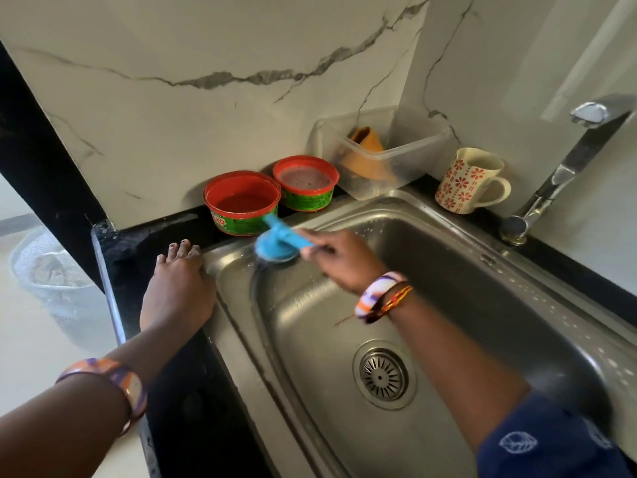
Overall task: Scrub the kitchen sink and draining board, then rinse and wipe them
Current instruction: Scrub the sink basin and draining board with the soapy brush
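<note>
At the sink's (448, 270) far-left corner, the right hand (339, 258) grips a blue brush (277, 244), scrubbing the rim. Beside the sink, the left hand (179, 288) lies flat-fingered on the counter (144, 250), likely bracing.

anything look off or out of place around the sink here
Nothing is spilled or damaged. The one oddity: the clear plastic container in the back corner leans tilted against the wall, an orange item inside. The mug and two red tubs stand upright.

You can read only the white letters "XO" on the green label of the nearer red tub (241, 203).
</note>
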Demonstrator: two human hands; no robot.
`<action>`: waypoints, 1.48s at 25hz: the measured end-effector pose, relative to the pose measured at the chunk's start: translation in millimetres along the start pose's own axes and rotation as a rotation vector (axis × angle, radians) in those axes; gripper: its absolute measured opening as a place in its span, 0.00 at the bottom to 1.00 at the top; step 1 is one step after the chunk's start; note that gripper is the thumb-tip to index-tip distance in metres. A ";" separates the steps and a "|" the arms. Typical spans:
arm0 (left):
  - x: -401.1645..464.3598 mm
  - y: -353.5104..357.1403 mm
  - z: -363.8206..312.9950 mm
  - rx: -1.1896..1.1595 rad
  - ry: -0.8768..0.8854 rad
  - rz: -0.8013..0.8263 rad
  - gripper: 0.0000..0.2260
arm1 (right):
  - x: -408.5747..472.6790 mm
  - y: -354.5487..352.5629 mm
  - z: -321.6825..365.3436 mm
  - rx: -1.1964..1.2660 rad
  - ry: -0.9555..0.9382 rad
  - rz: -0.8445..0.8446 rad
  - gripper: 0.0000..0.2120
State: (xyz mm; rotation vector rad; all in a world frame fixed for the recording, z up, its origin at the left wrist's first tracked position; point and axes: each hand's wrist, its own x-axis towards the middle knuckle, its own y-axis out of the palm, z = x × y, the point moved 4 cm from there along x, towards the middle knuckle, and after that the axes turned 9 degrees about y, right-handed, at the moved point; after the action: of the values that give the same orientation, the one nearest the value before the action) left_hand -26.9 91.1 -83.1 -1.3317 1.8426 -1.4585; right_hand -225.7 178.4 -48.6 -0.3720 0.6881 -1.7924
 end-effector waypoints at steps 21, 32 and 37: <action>2.7 3.5 2.9 0.007 0.003 0.007 0.21 | 12.8 -47.4 -38.5 -0.063 0.100 -0.257 0.17; 2.5 3.1 2.0 0.002 0.009 0.004 0.21 | 5.9 -36.7 -39.1 -0.072 0.178 -0.361 0.17; 2.7 3.5 3.3 0.029 0.017 0.023 0.21 | -20.4 30.8 1.4 0.068 -0.038 -0.023 0.18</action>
State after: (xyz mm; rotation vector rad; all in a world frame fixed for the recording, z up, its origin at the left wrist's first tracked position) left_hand -26.9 87.1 -86.8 -1.2838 1.8342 -1.4839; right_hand -195.0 191.0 -64.8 -0.3683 0.5970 -1.8212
